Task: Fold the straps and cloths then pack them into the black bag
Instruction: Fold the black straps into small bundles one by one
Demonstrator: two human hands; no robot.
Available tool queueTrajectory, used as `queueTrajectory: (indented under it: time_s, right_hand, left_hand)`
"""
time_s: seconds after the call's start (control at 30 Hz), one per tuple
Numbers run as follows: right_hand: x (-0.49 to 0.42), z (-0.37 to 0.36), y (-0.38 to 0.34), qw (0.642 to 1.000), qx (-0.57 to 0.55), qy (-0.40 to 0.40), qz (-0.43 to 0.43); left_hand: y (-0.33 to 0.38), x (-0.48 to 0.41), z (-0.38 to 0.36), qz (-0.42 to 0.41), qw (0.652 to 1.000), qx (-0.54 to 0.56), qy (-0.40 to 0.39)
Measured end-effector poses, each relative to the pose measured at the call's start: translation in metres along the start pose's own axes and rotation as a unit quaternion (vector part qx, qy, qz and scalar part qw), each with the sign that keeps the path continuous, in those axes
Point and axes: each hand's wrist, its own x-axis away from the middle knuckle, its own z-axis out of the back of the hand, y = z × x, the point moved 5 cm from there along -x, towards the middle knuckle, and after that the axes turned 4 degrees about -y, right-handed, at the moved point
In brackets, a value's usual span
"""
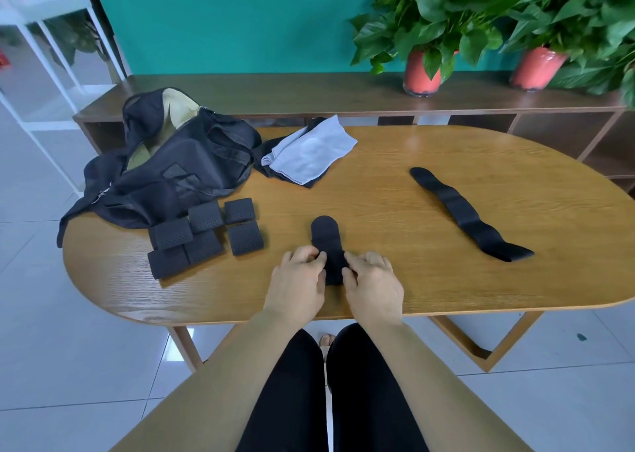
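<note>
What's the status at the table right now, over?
Left hand and right hand both pinch the strap, mid-fold. Six folded straps beside the bag, unpacked. One long strap and cloths wait. Nothing in the way.

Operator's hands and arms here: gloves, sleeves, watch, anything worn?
Nothing worn. Left hand and right hand are bare: no gloves, rings or watch visible. Left forearm and right forearm show no sleeves up to the frame edge. Black trousers below.

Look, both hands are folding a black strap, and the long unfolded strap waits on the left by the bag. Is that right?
Not quite: the head view shows the long unfolded strap on the right, away from the bag. The left hand and right hand are folding a black strap.
</note>
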Motion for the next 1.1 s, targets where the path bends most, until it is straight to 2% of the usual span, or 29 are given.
queueTrajectory:
  time_s: [0.13, 0.27, 0.43, 0.57, 0.7, 0.9, 1.0, 1.1]
  right_hand:
    - [0.0, 0.002, -0.006, 0.998, 0.017, 0.031, 0.049]
    - [0.002, 0.005, -0.008, 0.997, 0.038, 0.038, 0.058]
    - [0.009, 0.009, 0.0, 0.997, 0.033, -0.05, 0.045]
    - [0.026, 0.016, 0.0, 0.989, -0.026, -0.104, 0.104]
    - [0.034, 0.016, -0.005, 0.982, -0.032, -0.128, 0.139]
    - [0.023, 0.016, -0.003, 0.979, -0.084, -0.158, 0.099]
    - [0.018, 0.017, -0.005, 0.975, -0.115, -0.17, 0.083]
    - [0.015, 0.017, -0.004, 0.969, -0.176, -0.168, 0.046]
  left_hand:
    - [-0.001, -0.002, 0.004, -0.011, 0.998, -0.037, -0.052]
    - [-0.003, -0.005, 0.008, -0.02, 0.993, -0.046, -0.104]
    - [-0.003, 0.002, 0.012, -0.04, 0.99, -0.048, -0.126]
    - [-0.006, 0.014, 0.014, -0.059, 0.989, -0.034, -0.134]
    - [-0.008, 0.023, 0.012, -0.074, 0.987, -0.008, -0.144]
    - [-0.014, 0.026, 0.014, -0.065, 0.984, 0.072, -0.153]
    - [-0.015, 0.02, 0.014, -0.057, 0.987, 0.091, -0.121]
    - [-0.015, 0.012, 0.017, -0.002, 0.986, 0.14, -0.086]
